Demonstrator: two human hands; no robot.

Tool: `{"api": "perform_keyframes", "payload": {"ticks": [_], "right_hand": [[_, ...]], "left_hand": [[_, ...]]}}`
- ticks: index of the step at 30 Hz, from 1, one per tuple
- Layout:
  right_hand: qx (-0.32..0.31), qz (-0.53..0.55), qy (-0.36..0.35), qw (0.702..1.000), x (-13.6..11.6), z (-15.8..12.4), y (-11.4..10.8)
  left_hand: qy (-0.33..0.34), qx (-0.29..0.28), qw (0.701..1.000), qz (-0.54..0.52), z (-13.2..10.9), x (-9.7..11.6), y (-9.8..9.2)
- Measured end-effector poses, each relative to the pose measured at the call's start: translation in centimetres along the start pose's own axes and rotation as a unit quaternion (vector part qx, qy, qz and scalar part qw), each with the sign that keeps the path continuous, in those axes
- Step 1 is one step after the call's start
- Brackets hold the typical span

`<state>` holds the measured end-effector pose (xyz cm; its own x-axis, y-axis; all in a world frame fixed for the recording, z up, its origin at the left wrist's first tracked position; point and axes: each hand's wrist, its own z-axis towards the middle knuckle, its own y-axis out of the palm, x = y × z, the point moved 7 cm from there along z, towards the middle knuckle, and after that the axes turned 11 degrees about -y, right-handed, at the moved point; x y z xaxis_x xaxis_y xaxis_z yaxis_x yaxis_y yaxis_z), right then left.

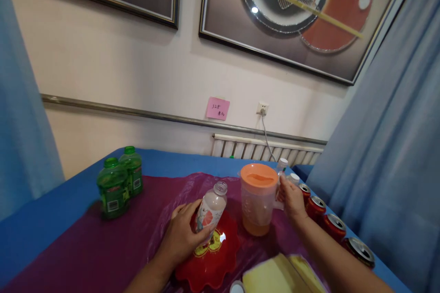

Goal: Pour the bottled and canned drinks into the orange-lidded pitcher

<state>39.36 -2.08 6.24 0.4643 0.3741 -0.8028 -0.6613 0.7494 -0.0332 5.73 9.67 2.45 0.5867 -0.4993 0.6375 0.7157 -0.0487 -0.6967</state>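
My left hand (180, 233) is wrapped round a small clear bottle (211, 208) with a peach label and no cap, held tilted over a red scalloped dish (213, 256). My right hand (291, 199) grips the handle of a clear plastic pitcher (257, 203) with an orange lid. The pitcher stands upright on the table with a little orange liquid at its bottom. Bottle and pitcher are a short gap apart.
Two green bottles (118, 185) stand at the left on a purple sheet (85, 247) over a blue table (41, 219). A row of red cans (326, 219) and two capped bottles (287, 171) line the right edge. Yellow sponges (275, 277) lie near me. Curtains hang both sides.
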Motion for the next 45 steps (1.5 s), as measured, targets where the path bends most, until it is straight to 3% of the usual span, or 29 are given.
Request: {"api": "perform_keyframes", "payload": {"ticks": [4,11,18,30,45], "right_hand": [[0.006,0.035,0.043,0.998,-2.7,3.0,-0.9],[-0.116,-0.107,-0.058,0.986,-9.6,7.4,0.4],[-0.204,-0.172,-0.147,0.952,-14.0,8.4,3.7],[-0.237,-0.217,-0.208,0.924,-15.6,9.4,5.6],[-0.275,-0.256,-0.235,0.896,-16.1,9.0,6.3]], "left_hand": [[-0.004,0.003,1.000,0.001,-0.2,0.4,-0.4],[0.009,-0.036,0.999,-0.023,-0.8,1.3,-0.2],[0.012,-0.061,0.997,-0.036,-1.1,1.6,0.0],[0.003,-0.059,0.996,-0.060,-1.4,1.8,-0.4],[0.001,-0.074,0.994,-0.082,-1.6,2.0,-0.4]]}}
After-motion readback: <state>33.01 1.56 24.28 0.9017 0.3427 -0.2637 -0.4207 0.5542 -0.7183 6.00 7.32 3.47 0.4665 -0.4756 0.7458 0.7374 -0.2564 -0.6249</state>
